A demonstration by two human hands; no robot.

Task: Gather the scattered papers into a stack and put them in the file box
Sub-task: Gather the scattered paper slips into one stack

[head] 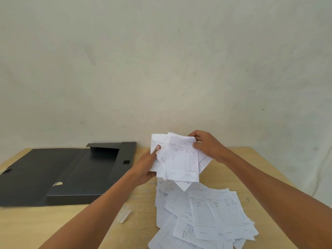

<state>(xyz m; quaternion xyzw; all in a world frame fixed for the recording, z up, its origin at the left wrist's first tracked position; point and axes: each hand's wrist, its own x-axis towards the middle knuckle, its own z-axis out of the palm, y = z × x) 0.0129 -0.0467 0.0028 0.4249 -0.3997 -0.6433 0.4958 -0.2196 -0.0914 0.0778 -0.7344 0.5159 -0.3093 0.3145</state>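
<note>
While both hands, left hand [146,165] and right hand [206,145], pinch an uneven sheaf of ruled papers [179,159] above the table's [71,223] right edge, the black file box [62,175] lies open, nothing visible inside.

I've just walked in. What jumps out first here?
Two bare arms reach in, the left hand and right hand holding an uneven bunch of held papers above the wooden table. Below them, loose papers sprawl at right; an open black file box lies at left.
</note>
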